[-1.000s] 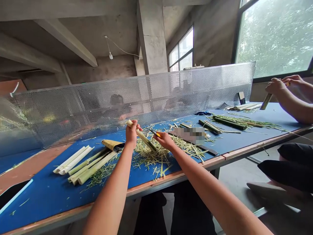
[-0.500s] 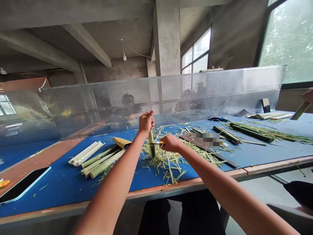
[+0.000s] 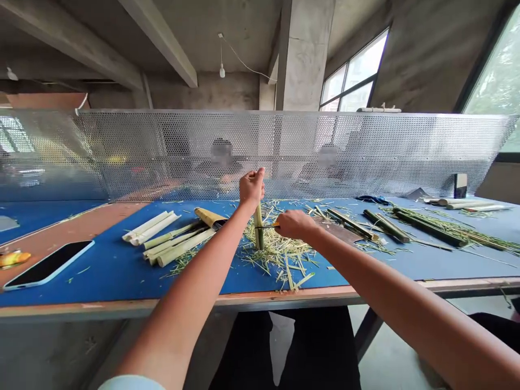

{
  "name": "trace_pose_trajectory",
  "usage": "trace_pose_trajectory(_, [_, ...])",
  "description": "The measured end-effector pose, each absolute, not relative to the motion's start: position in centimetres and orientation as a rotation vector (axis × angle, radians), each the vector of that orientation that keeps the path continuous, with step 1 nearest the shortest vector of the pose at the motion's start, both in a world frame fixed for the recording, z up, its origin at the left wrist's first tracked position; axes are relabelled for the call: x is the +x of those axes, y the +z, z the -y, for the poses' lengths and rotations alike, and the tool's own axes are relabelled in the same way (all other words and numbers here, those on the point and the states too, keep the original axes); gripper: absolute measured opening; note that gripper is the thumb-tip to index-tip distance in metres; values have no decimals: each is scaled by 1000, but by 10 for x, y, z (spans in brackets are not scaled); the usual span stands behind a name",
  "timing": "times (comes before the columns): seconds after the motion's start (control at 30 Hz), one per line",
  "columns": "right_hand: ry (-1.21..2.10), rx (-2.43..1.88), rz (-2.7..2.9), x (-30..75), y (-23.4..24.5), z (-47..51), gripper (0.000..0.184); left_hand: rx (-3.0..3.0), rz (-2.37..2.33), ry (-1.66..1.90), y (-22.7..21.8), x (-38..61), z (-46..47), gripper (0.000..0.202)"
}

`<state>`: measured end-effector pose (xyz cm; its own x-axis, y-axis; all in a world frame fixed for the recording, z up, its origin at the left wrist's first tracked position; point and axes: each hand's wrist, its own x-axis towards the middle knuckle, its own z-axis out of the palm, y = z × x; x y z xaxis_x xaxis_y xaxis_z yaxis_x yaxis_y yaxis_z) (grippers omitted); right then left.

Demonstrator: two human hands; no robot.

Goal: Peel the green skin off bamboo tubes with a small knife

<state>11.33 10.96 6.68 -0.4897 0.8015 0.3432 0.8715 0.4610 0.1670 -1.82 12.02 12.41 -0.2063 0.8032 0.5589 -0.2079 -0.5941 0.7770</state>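
Note:
My left hand grips the top of a green bamboo tube, which stands almost upright with its lower end in the shavings. My right hand is closed around a yellow-handled knife, and its thin blade reaches across to the tube. Whether the blade touches the tube is hard to tell. A heap of pale bamboo shavings lies below both hands. To the left lie several peeled bamboo strips and a rolled bamboo sheath.
The blue-topped workbench has a wooden edge. A phone lies at its left, and several green bamboo pieces lie at the right. A perforated metal screen runs along the far side, with people behind it.
My left hand has raised the tube from a slant to nearly upright, and the knife has moved against it. The view has swung left, taking the co-worker's hands out of frame.

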Motion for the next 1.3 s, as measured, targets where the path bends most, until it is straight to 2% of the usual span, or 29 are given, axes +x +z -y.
trace_pose_trajectory(0.27, [-520,-1414,2674,107,57,-103,21,1517,-783,1740,132,-7,-111,40])
trace_pose_trajectory(0.37, [-503,-1427,2567,108,57,-102,27,1567,-797,1695,134,-5,-110,39])
trace_pose_trajectory(0.53, [-551,-1438,2650,110,60,-101,22,1590,-839,1708,135,-2,-112,34])
trace_pose_trajectory(0.8, [-489,-1471,2546,115,56,-101,30,1540,-808,1758,135,-10,-115,35])
trace_pose_trajectory(1.1, [-578,-1386,2507,107,89,-102,31,1498,-742,1790,132,-28,-113,45])
trace_pose_trajectory(1.3, [-599,-1368,2711,95,67,-90,26,1506,-765,1793,133,-30,-108,43])
